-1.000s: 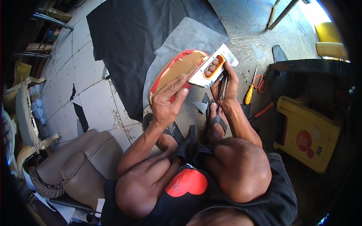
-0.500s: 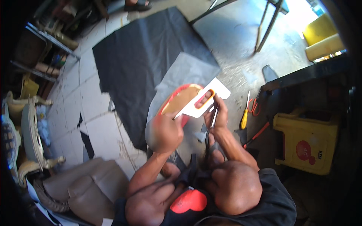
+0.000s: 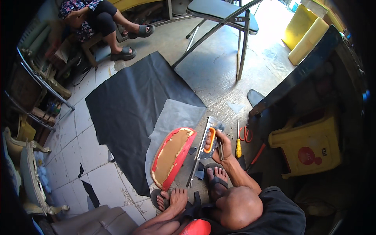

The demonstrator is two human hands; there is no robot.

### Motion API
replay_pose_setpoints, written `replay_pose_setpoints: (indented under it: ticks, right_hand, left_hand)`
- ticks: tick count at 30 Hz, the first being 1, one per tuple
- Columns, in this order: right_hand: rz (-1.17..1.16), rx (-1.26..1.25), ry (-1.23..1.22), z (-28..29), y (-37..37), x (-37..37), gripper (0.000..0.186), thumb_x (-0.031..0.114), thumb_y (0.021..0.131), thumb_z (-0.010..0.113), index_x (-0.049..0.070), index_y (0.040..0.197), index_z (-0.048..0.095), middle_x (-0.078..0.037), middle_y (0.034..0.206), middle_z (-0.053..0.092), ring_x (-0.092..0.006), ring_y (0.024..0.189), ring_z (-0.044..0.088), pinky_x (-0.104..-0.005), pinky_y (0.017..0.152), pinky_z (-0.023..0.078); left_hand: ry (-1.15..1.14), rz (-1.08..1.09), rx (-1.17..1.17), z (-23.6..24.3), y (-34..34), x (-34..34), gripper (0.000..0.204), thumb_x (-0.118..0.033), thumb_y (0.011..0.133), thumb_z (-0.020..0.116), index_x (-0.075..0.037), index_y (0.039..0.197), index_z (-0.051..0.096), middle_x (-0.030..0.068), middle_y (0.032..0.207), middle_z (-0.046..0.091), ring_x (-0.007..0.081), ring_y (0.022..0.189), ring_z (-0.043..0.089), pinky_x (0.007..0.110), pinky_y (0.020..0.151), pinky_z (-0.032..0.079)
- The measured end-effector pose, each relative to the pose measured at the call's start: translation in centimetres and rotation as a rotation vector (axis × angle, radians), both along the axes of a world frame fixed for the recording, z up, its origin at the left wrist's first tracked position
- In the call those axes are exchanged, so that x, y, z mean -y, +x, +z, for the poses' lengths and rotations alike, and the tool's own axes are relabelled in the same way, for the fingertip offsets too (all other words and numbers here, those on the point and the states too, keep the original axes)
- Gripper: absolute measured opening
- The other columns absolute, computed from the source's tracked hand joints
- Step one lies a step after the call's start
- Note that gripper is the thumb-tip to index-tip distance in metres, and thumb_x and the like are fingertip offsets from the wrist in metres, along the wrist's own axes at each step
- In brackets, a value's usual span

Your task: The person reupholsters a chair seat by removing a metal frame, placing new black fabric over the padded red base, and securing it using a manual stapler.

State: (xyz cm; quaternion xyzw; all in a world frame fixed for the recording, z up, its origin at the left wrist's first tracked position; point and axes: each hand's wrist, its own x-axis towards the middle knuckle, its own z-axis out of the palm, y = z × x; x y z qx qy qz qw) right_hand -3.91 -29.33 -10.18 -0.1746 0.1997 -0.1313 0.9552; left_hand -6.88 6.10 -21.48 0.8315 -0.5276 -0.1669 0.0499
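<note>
My right hand (image 3: 220, 148) grips a grey staple gun with an orange handle (image 3: 210, 141), held low over the floor just right of a red seat base (image 3: 172, 156). The seat base lies with its tan inner side up, partly on a grey sheet (image 3: 172, 115). A thin dark tool also sticks out of my right hand. My left hand (image 3: 178, 199) rests low by my left foot, fingers apart, holding nothing, a short way below the seat base. My sandalled right foot (image 3: 215, 178) sits just below the staple gun.
A large black sheet (image 3: 133, 102) covers the floor to the left. A yellow-handled screwdriver (image 3: 237, 148), red scissors (image 3: 246, 135) and a yellow plastic container (image 3: 309, 147) lie to the right. A folding chair (image 3: 223, 15) stands ahead. Another person sits at the top left (image 3: 102, 19).
My left hand has let go of the red seat base and dropped beside my foot. The seat base now lies on the floor. The view has tilted up, showing more of the room.
</note>
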Motion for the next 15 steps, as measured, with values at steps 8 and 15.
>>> replay_pose_setpoints:
  ticks: [8,15]
  right_hand:
    - [0.156,0.035,-0.004,-0.3,0.5,-1.2,0.044,0.044,0.109,0.052,0.002,0.115,0.064,-0.013,0.093,0.069,-0.0242,0.083,0.070,-0.0384,0.079,0.062]
    - [0.192,0.021,0.045,-0.4,0.7,-1.9,0.041,0.043,0.108,0.054,0.003,0.114,0.064,-0.014,0.094,0.070,-0.0260,0.084,0.070,-0.0405,0.083,0.060]
  left_hand:
    - [0.125,-0.057,-0.024,1.1,0.2,-0.7,0.022,-0.031,0.091,0.073,-0.011,0.100,0.072,0.0127,0.100,0.071,0.0329,0.089,0.071,0.048,0.078,0.051]
    - [0.172,0.046,0.263,0.0,-0.2,-0.9,0.024,-0.033,0.090,0.073,-0.011,0.098,0.073,0.0102,0.092,0.074,0.0313,0.093,0.070,0.045,0.082,0.050]
